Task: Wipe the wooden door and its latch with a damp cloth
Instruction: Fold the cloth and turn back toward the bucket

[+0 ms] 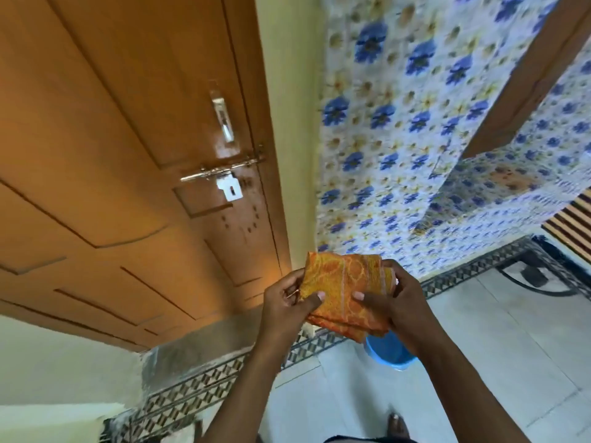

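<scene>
The brown wooden door (105,148) fills the upper left, tilted in the wide-angle view. Its metal sliding latch (220,170) crosses toward the frame, with a white hasp plate hanging below it and a silver handle (223,118) above. In front of me, below the door's right edge, I hold a folded orange patterned cloth (347,289) between both hands. My left hand (284,302) pinches its left edge with thumb on top. My right hand (393,298) grips its right side. The cloth is clear of the door.
A blue bucket (388,351) stands on the pale tiled floor just under the cloth. A wall of blue-flowered tiles (399,139) is to the right of the yellow door frame. A patterned skirting strip (204,382) runs along the floor. One foot (396,425) shows below.
</scene>
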{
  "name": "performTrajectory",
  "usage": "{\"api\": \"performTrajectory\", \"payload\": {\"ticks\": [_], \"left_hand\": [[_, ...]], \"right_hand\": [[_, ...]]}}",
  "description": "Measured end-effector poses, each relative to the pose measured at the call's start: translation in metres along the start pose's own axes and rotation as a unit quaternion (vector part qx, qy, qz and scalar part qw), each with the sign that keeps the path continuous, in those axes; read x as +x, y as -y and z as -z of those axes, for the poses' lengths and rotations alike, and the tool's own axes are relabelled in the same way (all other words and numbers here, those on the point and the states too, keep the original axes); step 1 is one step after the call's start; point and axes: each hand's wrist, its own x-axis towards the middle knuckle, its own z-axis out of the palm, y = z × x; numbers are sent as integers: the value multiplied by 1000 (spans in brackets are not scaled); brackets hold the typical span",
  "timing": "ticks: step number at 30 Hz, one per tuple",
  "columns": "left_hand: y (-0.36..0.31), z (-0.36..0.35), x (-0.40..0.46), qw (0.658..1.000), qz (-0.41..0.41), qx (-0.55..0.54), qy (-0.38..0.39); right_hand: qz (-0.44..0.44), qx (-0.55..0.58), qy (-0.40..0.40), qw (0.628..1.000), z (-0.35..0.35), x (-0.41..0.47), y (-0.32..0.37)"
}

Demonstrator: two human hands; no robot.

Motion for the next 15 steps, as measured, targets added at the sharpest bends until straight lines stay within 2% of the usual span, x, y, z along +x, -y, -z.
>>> {"api": "performTrajectory", "payload": {"ticks": [3, 5, 8, 11, 15], "left_hand": [[11, -60, -5, 983, 92, -155, -36], [18, -105, -7, 943, 149, -288, -74], [31, -158, -11, 913, 150, -364, -108], [42, -194, -14, 921, 117, -353, -116], [63, -219, -9, 964, 81, -194, -161]], "right_hand": [[3, 0, -2, 1000, 53, 11, 6], [4, -12, -4, 1000, 89, 24, 10], [11, -28, -18, 999, 128, 37, 9], [3, -27, -28, 999, 159, 43, 6], [-52, -11, -34, 998, 198, 54, -9]]}}
